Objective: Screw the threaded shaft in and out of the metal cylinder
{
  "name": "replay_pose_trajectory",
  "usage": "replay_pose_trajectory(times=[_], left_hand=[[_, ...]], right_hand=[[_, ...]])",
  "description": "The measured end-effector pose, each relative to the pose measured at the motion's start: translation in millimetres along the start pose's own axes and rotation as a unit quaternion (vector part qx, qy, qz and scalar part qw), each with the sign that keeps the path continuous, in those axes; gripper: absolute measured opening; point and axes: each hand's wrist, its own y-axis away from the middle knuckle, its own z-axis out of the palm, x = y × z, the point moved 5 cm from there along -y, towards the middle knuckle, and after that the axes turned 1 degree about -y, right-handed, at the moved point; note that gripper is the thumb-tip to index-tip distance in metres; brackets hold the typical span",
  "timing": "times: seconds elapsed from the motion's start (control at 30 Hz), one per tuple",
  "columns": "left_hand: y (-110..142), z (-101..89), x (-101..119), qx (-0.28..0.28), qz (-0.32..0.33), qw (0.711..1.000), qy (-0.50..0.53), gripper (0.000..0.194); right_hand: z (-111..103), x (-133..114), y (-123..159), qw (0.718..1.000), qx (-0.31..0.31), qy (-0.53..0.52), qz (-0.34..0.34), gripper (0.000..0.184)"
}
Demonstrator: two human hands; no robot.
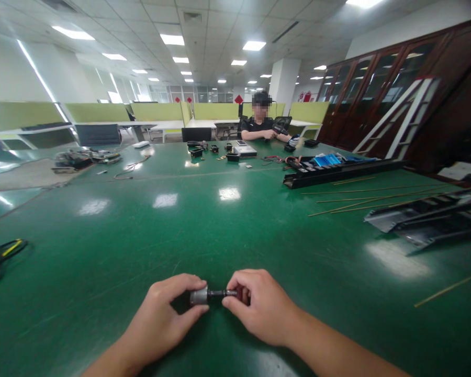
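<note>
Near the front of the green table, a short silvery metal cylinder (pixel 199 297) with a thin dark shaft (pixel 216 294) lies level between my hands. The thumb and index finger of my left hand (pixel 167 314) grip the cylinder from either side. On the right, the thumb and fingertips of my right hand (pixel 261 303) pinch the far end of the shaft. My right fingers are curled and partly cover that end. Whether cylinder and shaft are one piece I cannot tell.
A coiled black cable (pixel 0 256) lies at the left. On the right are dark metal channels (pixel 419 222), thin brass-coloured rods (pixel 353 203) and a long black rail (pixel 322 175). Small black boxes (pixel 232 157) stand farther back. Across the table sits a person (pixel 259 128) holding a dark tool.
</note>
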Motion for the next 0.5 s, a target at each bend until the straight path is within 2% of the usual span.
replay_pose_trajectory(times=[0.37,0.5], left_hand=[[0,-8.9,-4,-0.006,0.017,0.999,-0.027,0.024],[-4,-24.7,-14,0.003,-0.008,0.997,-0.07,0.026]], right_hand=[[-4,0,-1,1.0,0.0,-0.014,-0.01,0.006],[-7,-3,0,1.0,0.004,-0.014,-0.021,0.008]])
